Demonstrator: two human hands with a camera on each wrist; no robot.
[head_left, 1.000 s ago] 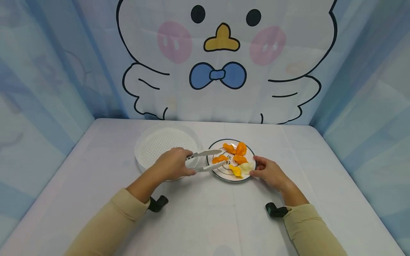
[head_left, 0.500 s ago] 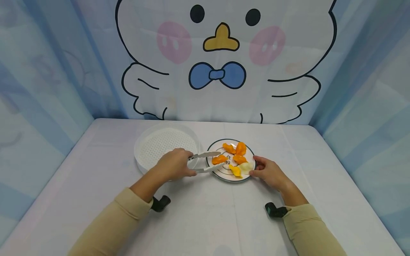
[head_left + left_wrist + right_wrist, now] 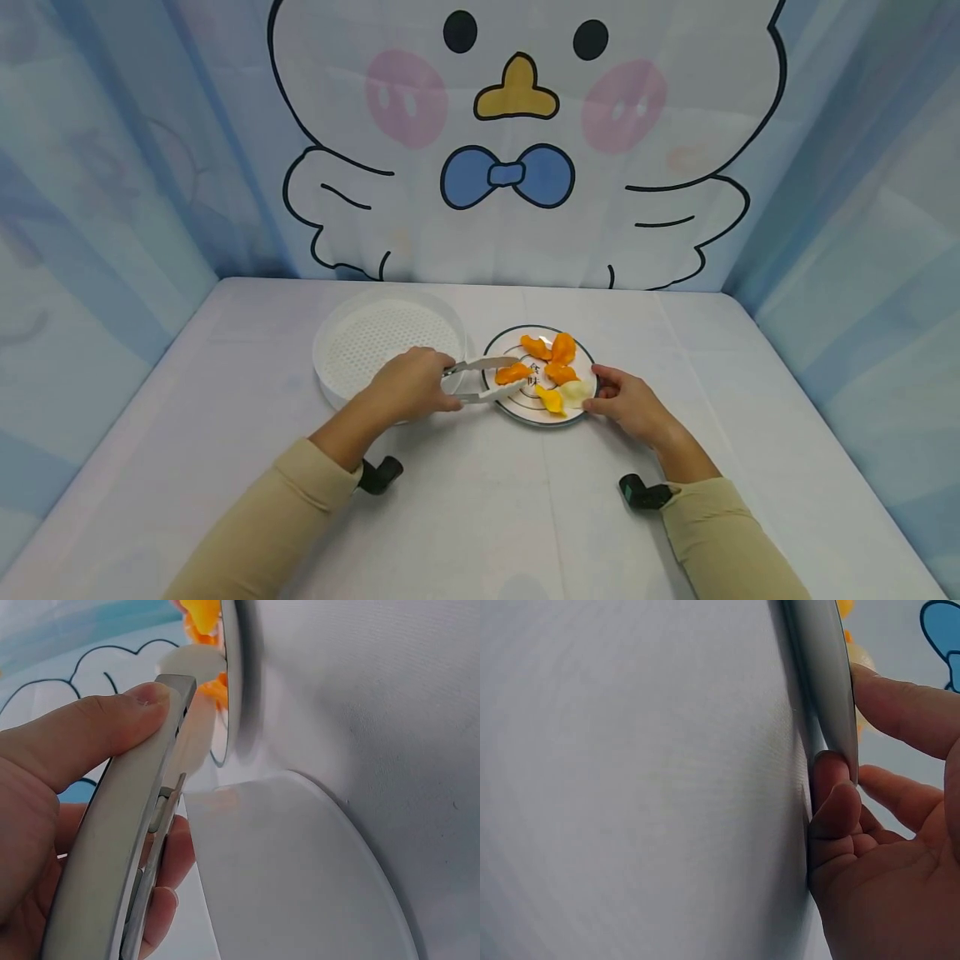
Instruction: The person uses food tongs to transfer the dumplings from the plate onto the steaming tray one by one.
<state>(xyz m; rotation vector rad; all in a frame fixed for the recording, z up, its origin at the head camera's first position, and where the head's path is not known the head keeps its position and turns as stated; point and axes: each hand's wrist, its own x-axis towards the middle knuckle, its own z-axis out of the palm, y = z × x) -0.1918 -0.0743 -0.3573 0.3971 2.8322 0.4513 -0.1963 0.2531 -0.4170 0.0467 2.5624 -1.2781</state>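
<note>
1. Your left hand [image 3: 416, 385], near the middle of the frame, is curled round the tongs [image 3: 486, 363], thumb along one arm and fingers on the other; the arms stand apart.
2. Your right hand [image 3: 628, 406], right of center, pinches the right rim of the plate [image 3: 517, 406]; the right wrist view shows fingers on both sides of that edge.
3. Between the tips of the tongs, on the plate's left part, lies one orange piece [image 3: 513, 373]; you cannot tell from here whether they touch it.
4. Three more orange pieces [image 3: 563, 347] lie toward the plate's top and right, with a yellow piece [image 3: 551, 400] and a pale piece [image 3: 575, 394] beside each other at its lower right.
5. Left of the plate and near it sits a round white tray [image 3: 386, 329] with a perforated base, partly behind your left hand.
6. Everything rests on the white-covered desk [image 3: 480, 533]; behind it, across the upper frame, hangs a cartoon backdrop [image 3: 507, 250].
</note>
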